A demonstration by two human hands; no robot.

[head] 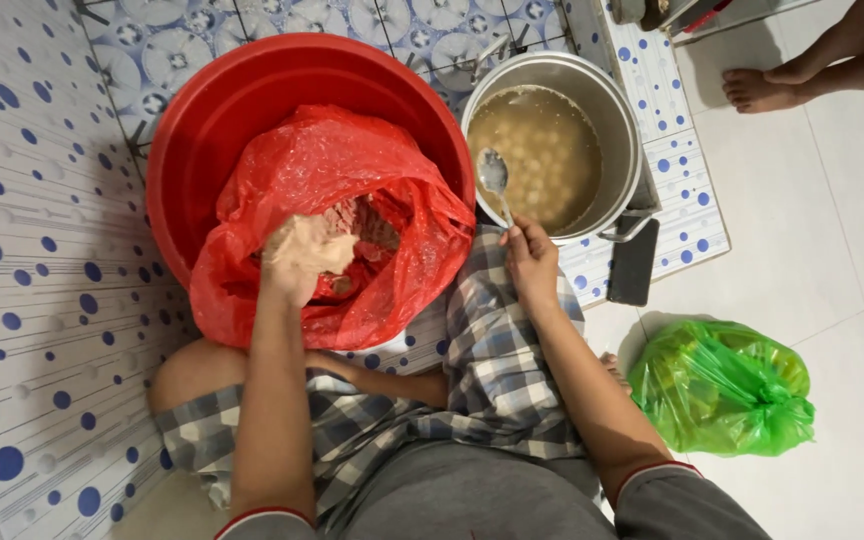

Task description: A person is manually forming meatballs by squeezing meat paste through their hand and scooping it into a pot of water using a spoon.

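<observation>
Head view is showing the left hand (297,262) clutching pale paste (314,243) inside the red bag (302,165); at three o'clock, the right hand (532,262) is gripping a spoon (493,176) over the pot (620,120).

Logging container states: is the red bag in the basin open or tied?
Open: the red bag gapes inside the red basin, left hand in its mouth.

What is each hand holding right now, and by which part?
The right hand pinches a metal spoon by the end of its handle, bowl over the pot. The left hand cups a lump of pale paste over the red bag.
</observation>
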